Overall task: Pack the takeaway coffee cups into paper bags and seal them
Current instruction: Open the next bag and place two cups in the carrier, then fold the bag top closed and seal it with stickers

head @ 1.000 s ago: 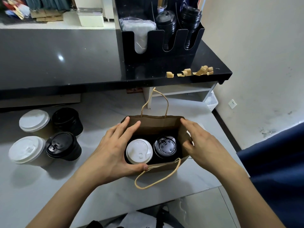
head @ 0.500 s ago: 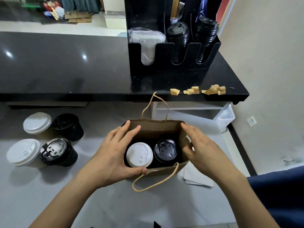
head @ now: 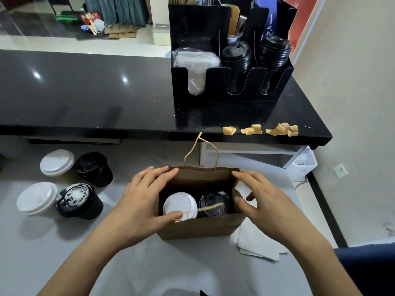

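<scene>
A brown paper bag (head: 201, 228) stands open on the grey table (head: 149, 263). Inside it sit a white-lidded cup (head: 178, 202) on the left and a black-lidded cup (head: 213, 199) on the right. My left hand (head: 139, 206) holds the bag's left end, fingers at the far corner, thumb pressing the near handle (head: 210, 208) over the lids. My right hand (head: 269, 208) holds the right end, fingers on the far corner, thumb against the side. The far handle (head: 201, 150) stands upright. Several more cups wait at the left, among them a white-lidded one (head: 37, 198) and a black-lidded one (head: 78, 199).
A raised black counter (head: 85, 92) runs behind the table. On it stand a black organizer (head: 230, 82) with lid stacks and curled tan tape pieces (head: 260, 130). Folded white paper (head: 256, 244) lies right of the bag. A wall closes the right side.
The near handle, which hung outside the bag's front, now lies across the cup lids under my left thumb. Both hands' fingers have shifted to the bag's far corners.
</scene>
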Available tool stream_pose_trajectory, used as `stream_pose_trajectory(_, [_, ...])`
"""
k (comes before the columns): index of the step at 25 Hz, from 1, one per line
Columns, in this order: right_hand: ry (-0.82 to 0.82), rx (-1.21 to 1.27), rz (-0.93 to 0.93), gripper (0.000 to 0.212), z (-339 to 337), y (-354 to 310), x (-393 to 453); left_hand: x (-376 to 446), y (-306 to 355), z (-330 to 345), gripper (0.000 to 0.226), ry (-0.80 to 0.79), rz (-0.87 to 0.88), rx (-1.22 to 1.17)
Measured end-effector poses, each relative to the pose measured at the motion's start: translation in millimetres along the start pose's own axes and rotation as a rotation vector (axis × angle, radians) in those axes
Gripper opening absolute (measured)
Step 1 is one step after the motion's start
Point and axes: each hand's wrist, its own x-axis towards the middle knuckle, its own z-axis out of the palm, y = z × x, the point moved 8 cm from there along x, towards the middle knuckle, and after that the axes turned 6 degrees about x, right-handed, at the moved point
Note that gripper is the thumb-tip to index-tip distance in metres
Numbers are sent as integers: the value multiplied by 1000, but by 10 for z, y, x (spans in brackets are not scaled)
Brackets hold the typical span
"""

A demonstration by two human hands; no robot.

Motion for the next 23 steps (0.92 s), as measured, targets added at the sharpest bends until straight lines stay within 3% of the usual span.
stream_pose_trajectory(8, [99,48,-96,54,-356,-123,136,11,-18,-333,59,115,12,8])
stream_pose_trajectory(17, [193,49,-197,56,-795,-424,370,340,363,-770,51,183,136,16])
stream_pose_trajectory(23, [341,48,-290,43,-1332,-756,635,696,736,-1278,46,305,237,41])
